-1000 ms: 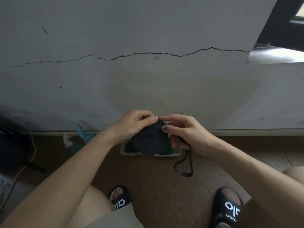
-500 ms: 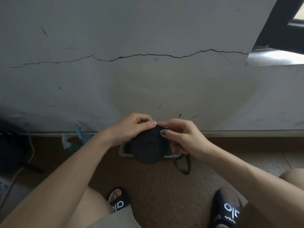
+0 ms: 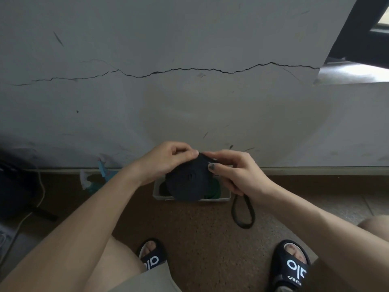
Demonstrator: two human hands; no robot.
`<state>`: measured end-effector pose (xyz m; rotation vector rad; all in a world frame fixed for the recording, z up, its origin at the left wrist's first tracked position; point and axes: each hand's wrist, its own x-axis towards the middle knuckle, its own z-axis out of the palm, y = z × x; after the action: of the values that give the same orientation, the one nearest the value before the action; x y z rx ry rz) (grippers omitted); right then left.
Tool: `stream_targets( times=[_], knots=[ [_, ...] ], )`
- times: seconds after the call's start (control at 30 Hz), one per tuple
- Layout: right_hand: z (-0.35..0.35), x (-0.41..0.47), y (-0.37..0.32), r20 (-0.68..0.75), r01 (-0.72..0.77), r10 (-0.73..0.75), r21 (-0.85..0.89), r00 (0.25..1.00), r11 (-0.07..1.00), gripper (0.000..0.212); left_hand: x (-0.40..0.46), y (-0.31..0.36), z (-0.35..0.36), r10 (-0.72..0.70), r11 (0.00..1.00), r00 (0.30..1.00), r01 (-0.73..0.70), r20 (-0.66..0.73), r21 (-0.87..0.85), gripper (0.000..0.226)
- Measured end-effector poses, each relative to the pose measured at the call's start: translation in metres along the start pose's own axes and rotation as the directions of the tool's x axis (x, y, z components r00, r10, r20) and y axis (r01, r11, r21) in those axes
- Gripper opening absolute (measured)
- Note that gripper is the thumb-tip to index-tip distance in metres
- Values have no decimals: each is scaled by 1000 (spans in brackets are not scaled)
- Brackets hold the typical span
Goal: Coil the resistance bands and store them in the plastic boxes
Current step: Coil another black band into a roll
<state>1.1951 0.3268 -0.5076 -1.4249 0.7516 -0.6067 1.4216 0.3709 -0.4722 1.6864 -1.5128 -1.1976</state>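
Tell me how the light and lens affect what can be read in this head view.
Head view: dim overall, bright glare at the window sill; the wide lens bows the baseboard; the black coiled resistance band loses detail in shadow, held by the left hand and right hand.

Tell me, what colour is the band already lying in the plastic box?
Green; the coiled band shows in the head view, inside the plastic box.

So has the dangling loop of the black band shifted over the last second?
Yes. The loose loop swung a little, rising then dropping back beside the plastic box, ending near its earlier spot.
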Motion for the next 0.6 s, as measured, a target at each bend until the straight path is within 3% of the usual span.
stream_targets(
  times=[0.1,0.3,0.43,0.5,0.6],
  knots=[
    [0,0,-6,41,-45,44,9,998,999,28,1,-2,2,52,998,998,-50,-30,39,22],
    [-1,1,-10,-152,27,-15,78,988,997,20,8,-3,7,118,991,940,-132,-321,-24,23],
    [13,-5,-2,-127,23,-9,111,992,994,35,9,-3,20,78,985,907,-134,-414,-108,26],
    [12,-4,2,-139,26,-18,61,990,998,38,10,-2,22,26,980,919,-102,-394,-171,26],
    [5,-2,1,-79,24,-27,-41,996,999,36,10,1,12,-23,990,984,-2,-177,-139,26]
  ],
)
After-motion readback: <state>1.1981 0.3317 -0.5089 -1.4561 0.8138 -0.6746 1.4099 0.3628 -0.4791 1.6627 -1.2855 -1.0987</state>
